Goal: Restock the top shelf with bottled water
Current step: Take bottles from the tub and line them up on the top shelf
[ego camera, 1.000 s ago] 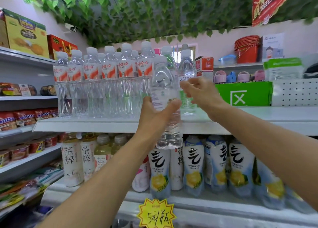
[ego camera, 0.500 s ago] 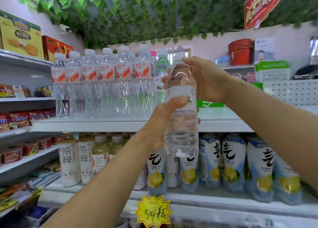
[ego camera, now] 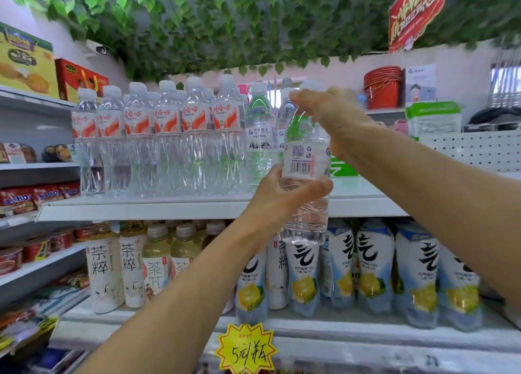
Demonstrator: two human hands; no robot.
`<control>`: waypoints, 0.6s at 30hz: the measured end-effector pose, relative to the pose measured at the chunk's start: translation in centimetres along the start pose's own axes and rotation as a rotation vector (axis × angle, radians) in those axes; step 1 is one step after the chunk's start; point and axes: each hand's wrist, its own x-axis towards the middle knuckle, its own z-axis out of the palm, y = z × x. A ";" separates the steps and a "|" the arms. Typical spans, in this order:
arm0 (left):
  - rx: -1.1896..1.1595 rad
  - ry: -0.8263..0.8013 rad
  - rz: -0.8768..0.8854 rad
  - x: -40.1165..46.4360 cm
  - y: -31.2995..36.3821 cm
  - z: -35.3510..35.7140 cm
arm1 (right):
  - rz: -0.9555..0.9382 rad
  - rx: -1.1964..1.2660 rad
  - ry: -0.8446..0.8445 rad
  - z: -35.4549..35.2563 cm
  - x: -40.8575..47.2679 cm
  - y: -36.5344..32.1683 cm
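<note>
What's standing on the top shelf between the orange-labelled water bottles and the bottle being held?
In the head view, green-tinted water bottles stand between the orange-labelled row and the held bottle, with a second visible behind the first.

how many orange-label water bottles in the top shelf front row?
6 orange-label bottles, side by side on the top shelf, left of the green-label one. More caps show behind; those can't be counted.
</note>
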 end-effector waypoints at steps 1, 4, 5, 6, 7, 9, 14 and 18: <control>0.013 0.006 0.010 0.1 0.1 0.0 | -0.008 -0.009 0.027 -0.1 0.1 -0.1; 0.014 0.044 0.047 0.4 0.6 -0.1 | 0.002 -0.010 0.073 -0.1 0.4 -1.2; 0.003 0.058 0.067 0.7 0.8 -0.1 | 0.010 -0.012 0.058 0.0 0.5 -1.6; -0.029 0.065 0.075 0.9 0.8 -0.1 | 0.016 -0.015 0.012 0.0 0.6 -2.2; -0.093 0.060 0.074 1.2 0.6 -0.2 | 0.023 -0.007 -0.068 0.0 0.6 -2.6; -0.329 -0.004 0.053 1.5 0.3 -0.4 | 0.078 0.079 -0.287 -0.1 0.6 -3.0; -0.416 -0.033 0.022 1.8 0.6 -0.6 | 0.026 0.170 -0.307 -0.2 1.4 -2.2; 0.208 0.385 0.190 3.3 0.0 -2.0 | -0.129 0.020 -0.103 -0.1 3.0 -2.1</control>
